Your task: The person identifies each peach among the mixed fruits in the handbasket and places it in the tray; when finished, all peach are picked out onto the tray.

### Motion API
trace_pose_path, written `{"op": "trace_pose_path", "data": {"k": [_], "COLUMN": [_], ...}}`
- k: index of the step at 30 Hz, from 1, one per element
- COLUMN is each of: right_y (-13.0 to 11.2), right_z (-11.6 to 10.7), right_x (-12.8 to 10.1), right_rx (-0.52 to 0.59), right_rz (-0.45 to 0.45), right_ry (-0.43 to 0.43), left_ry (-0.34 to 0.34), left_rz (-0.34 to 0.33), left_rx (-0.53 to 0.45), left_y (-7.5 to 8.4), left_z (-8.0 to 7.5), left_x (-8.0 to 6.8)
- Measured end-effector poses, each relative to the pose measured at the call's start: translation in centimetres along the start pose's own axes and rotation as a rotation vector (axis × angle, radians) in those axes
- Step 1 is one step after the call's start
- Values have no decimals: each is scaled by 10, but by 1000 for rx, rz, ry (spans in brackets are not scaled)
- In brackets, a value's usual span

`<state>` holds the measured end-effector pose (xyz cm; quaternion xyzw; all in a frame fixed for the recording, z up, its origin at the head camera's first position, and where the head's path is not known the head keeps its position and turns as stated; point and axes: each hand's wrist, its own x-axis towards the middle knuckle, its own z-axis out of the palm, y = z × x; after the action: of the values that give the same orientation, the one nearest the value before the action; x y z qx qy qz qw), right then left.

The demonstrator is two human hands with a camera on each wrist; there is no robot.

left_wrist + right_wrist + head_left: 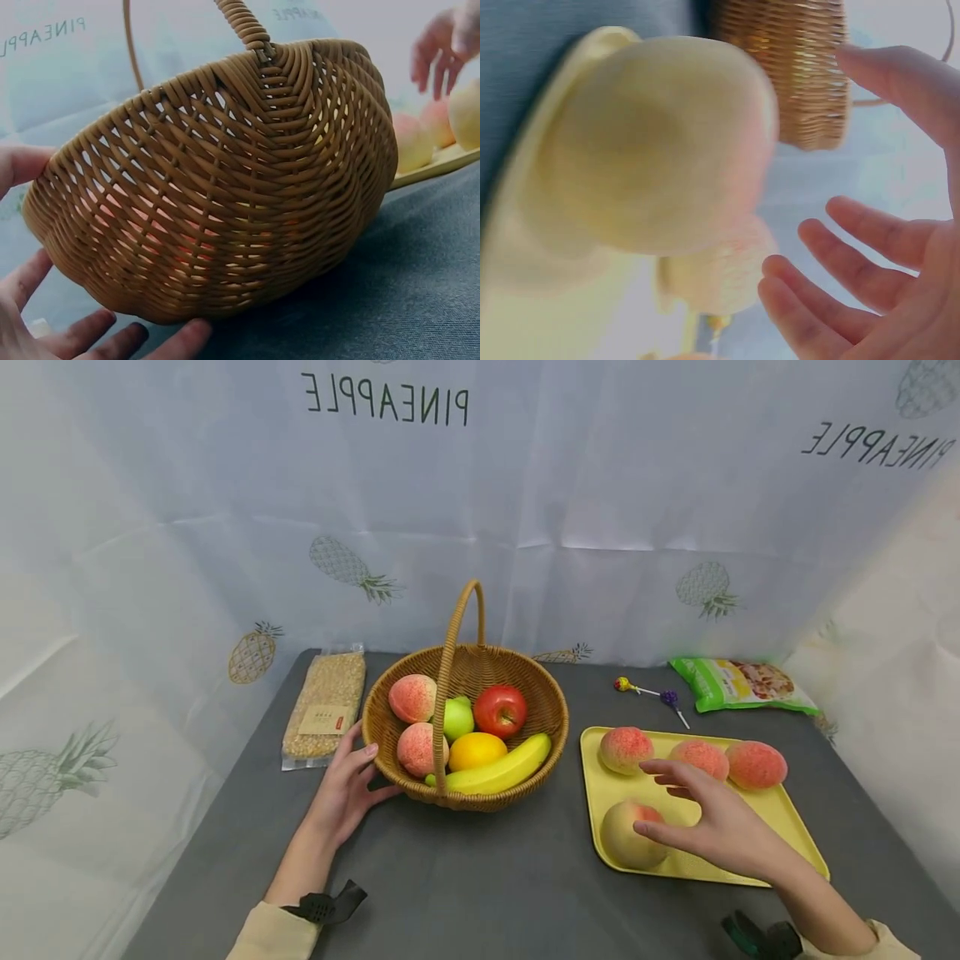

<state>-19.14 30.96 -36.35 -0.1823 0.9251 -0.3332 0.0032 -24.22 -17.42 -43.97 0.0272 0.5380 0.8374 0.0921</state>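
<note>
Near peach (630, 835): pale yellow with a pink blush on top, lying on the front left part of the yellow tray (795, 827), right of the basket. My right hand (720, 827) hovers over it, fingers spread and relaxed, gripping nothing; tips just beside the fruit, and I cannot tell whether they touch it.

My left hand (348, 785) rests open against the left wall of the wicker basket (540, 727), fingers straight along the weave.

Three more peaches (701, 758) sit in a row at the tray's far edge. The basket holds two peaches, a green apple, a red apple (500, 710), an orange and a banana (498, 768). A bag of kernels (326, 706) lies left; two lollipops (648, 693) and a green packet (742, 685) lie behind the tray.

My hand covers part of the tray. Right wrist view is blurred, washed pale.
</note>
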Motion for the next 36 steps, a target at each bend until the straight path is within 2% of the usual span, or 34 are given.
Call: {"op": "trace_pose_path", "data": {"k": [6, 10, 13, 18, 25, 31, 36], "right_y": [-14, -34, -54, -86, -116, -132, -141], "right_z": [-13, -12, -9, 0, 15, 25, 33], "right_x": [30, 53, 74, 115, 166, 197, 213], "right_rx": [39, 92, 126, 158, 200, 189, 196], "right_rz": [-53, -45, -45, -33, 19, 47, 58], "right_ry": [42, 40, -1, -123, -268, -307, -326], "left_ry": [46, 78, 97, 99, 87, 76, 74], "left_rz": [7, 31, 39, 42, 58, 74, 81], "left_rx": [44, 47, 38, 13, -11, -19, -29], "left_y": [-2, -2, -1, -3, -13, -15, -14], "left_z": [2, 4, 5, 7, 7, 7, 5], "left_x": [4, 5, 6, 6, 8, 6, 4]}}
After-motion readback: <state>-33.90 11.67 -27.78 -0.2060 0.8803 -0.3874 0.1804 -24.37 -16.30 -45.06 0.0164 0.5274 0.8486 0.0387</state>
